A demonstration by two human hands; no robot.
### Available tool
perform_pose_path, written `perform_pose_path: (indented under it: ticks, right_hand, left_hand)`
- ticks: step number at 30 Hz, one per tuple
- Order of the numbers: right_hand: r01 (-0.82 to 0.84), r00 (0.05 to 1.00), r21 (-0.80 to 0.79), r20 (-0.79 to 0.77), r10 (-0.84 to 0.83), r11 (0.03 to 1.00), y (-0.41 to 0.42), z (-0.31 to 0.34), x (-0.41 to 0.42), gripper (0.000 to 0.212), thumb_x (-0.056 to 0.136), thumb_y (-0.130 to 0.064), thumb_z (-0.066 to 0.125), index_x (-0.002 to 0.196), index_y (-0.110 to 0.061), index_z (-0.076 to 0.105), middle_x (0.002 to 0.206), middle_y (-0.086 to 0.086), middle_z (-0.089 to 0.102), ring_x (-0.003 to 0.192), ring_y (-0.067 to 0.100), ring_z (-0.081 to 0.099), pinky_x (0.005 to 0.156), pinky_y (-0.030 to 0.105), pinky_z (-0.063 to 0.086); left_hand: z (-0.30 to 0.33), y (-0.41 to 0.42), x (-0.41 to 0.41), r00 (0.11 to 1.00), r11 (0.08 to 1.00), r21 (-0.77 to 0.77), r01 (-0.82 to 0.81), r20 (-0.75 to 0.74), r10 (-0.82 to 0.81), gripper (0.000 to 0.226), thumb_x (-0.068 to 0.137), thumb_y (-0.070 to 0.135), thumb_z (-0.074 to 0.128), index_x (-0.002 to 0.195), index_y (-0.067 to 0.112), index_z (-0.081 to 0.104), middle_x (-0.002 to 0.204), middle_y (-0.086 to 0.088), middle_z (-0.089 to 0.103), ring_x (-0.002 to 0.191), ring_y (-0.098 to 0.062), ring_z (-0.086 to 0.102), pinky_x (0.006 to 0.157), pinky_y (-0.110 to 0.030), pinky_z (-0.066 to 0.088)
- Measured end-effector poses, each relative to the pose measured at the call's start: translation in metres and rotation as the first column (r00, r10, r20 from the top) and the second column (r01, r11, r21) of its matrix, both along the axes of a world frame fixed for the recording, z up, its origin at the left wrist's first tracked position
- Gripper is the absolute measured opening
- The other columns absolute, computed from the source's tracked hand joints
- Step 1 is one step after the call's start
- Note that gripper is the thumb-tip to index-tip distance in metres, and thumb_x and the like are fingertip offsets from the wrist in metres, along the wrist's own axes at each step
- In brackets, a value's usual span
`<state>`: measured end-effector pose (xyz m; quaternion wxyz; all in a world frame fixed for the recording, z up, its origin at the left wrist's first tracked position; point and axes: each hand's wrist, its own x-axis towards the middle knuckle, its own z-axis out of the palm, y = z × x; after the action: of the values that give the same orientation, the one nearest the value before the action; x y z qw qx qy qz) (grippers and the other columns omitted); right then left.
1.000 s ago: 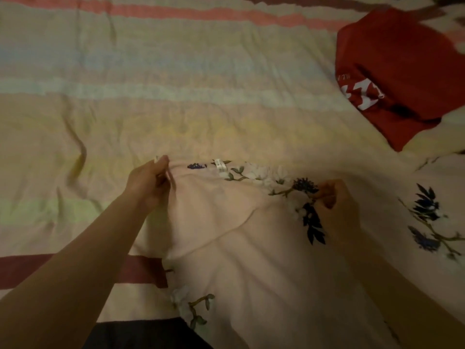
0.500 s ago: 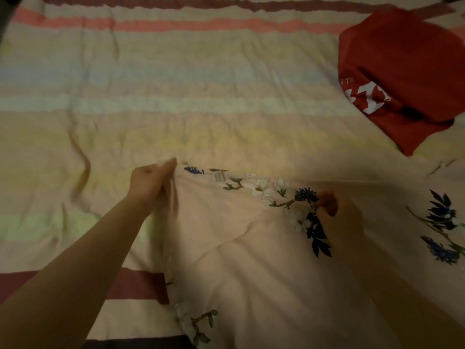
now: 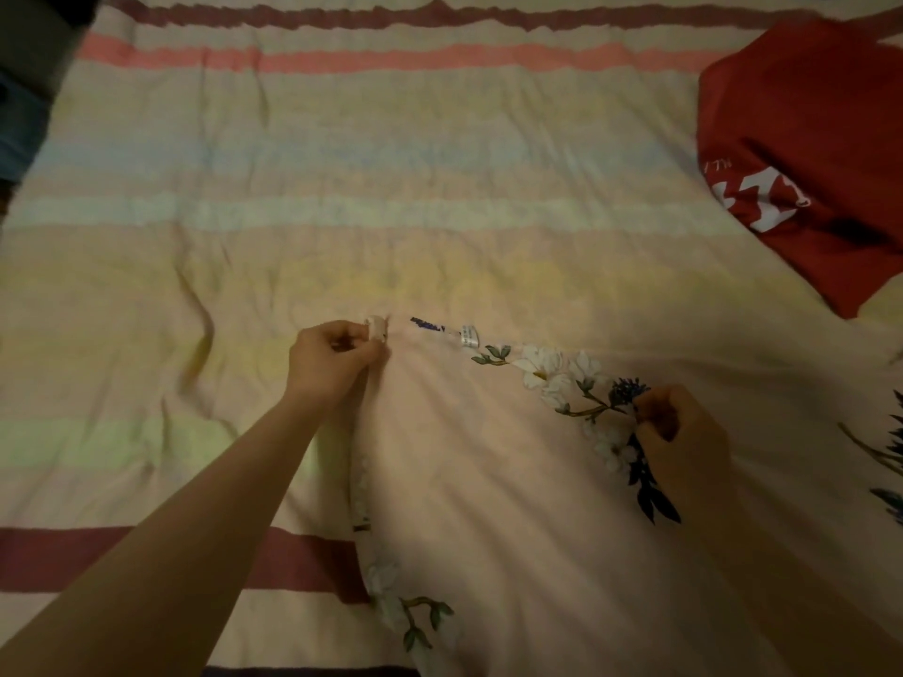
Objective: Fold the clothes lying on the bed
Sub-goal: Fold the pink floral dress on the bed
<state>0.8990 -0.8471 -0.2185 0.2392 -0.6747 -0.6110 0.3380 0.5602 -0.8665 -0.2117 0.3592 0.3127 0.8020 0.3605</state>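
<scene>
A pale pink garment [image 3: 493, 481] printed with white and dark blue flowers lies spread over the near right part of the bed. A small white label shows on its far edge. My left hand [image 3: 332, 366] pinches the garment's far left corner. My right hand [image 3: 681, 434] grips the same far edge further right, among the flowers. The cloth between both hands is pulled fairly flat. A red shirt [image 3: 811, 139] with white print lies folded at the far right, away from both hands.
The bed is covered by a striped sheet [image 3: 342, 188] in pastel bands with dark red stripes. A dark object [image 3: 29, 66] sits off the bed's far left corner. Bare sheet stretches left and beyond the pink garment.
Both hands have kept hold of the pink garment's far edge and shifted it slightly away from me. My left hand's fingers have closed tighter on the corner.
</scene>
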Motion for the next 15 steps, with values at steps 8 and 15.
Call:
perform_pose_path:
  ticks: [8,15]
  right_hand:
    - [-0.006,1.000,0.016,0.015,0.006,1.000,-0.001,-0.002,-0.003,0.028,0.079,0.011,0.055,0.088,-0.015,0.055,0.081,0.003,0.058,0.068,0.009,0.051,0.059,0.016,0.038]
    - [0.024,1.000,-0.017,-0.002,-0.024,1.000,0.000,-0.003,-0.004,0.027,0.079,0.011,0.054,0.088,-0.014,0.056,0.078,0.000,0.057,0.068,0.009,0.051,0.059,0.018,0.038]
  left_hand:
    - [-0.008,0.002,0.013,0.973,0.997,0.070,0.043,-0.230,-0.026,0.026,0.072,0.011,0.073,0.086,0.012,0.052,0.077,0.009,0.058,0.071,-0.013,0.057,0.060,-0.020,0.043]
    - [-0.007,-0.006,-0.005,0.940,0.982,0.084,0.167,-0.315,-0.133,0.044,0.075,0.000,0.063,0.108,0.017,0.041,0.081,0.011,0.055,0.075,-0.018,0.058,0.064,-0.026,0.048]
